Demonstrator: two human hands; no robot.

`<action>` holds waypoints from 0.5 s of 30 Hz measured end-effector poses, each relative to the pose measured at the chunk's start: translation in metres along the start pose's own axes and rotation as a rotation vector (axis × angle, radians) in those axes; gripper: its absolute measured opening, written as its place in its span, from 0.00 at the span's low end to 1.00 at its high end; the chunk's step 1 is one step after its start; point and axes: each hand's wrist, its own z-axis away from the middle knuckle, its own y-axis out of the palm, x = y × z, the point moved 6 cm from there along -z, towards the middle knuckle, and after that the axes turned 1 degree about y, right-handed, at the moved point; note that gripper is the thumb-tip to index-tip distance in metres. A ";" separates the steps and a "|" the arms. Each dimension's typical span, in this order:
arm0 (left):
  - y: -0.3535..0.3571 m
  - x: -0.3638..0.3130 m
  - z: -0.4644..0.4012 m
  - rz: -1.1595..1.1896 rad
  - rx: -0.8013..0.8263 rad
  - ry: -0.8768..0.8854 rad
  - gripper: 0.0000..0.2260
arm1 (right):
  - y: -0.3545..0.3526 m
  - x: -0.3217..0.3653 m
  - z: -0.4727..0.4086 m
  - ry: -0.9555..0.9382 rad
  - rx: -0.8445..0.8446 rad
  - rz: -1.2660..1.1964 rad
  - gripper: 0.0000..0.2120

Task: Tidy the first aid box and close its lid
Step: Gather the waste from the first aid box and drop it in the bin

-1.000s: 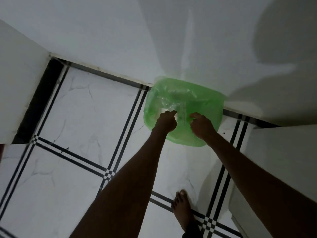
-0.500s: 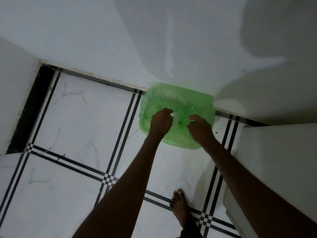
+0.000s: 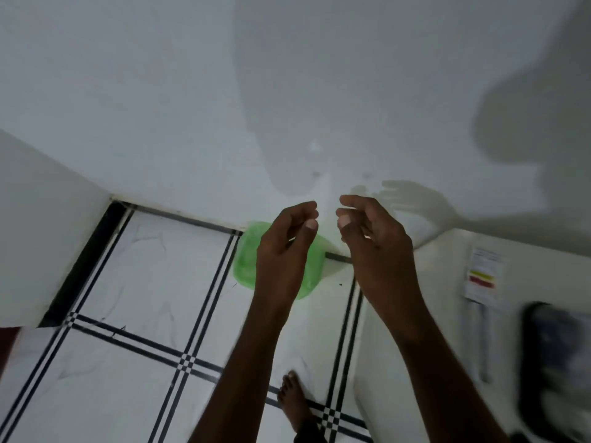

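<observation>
A green plastic-lined bin (image 3: 244, 263) stands on the tiled floor against the white wall, partly hidden behind my left hand. My left hand (image 3: 284, 247) is raised above it, fingers loosely curled and apart, holding nothing. My right hand (image 3: 371, 241) is lifted beside it, also curled open and empty. A small gap separates the thumbs. No first aid box is clearly in view; a dark blurred object (image 3: 556, 362) lies on the white surface at the right.
White floor tiles with black double lines (image 3: 188, 362) fill the lower left. A white wall corner (image 3: 48, 244) juts in at left. A white counter or appliance top (image 3: 447, 314) with a label (image 3: 484, 270) is at right. My bare foot (image 3: 295, 401) is below.
Both hands have let go of the green bin and risen away from it. The view has shifted right, bringing the white surface and dark object into sight.
</observation>
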 end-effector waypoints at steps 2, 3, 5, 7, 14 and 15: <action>0.039 -0.043 0.043 0.054 0.029 0.031 0.11 | -0.061 0.024 0.024 -0.051 -0.028 -0.025 0.11; 0.056 -0.058 0.061 0.073 0.047 0.044 0.11 | -0.086 0.031 0.033 -0.064 -0.037 -0.040 0.11; 0.096 -0.076 0.098 0.108 0.084 0.035 0.11 | -0.140 0.036 0.054 -0.079 -0.055 -0.041 0.11; 0.143 -0.089 0.138 0.140 0.136 0.020 0.12 | -0.200 0.033 0.078 -0.090 -0.084 -0.016 0.11; 0.290 -0.069 0.242 0.087 0.391 -0.099 0.11 | -0.362 -0.036 0.139 -0.083 -0.230 0.157 0.09; 0.303 -0.062 0.252 0.056 0.424 -0.105 0.11 | -0.378 -0.051 0.148 -0.093 -0.267 0.202 0.08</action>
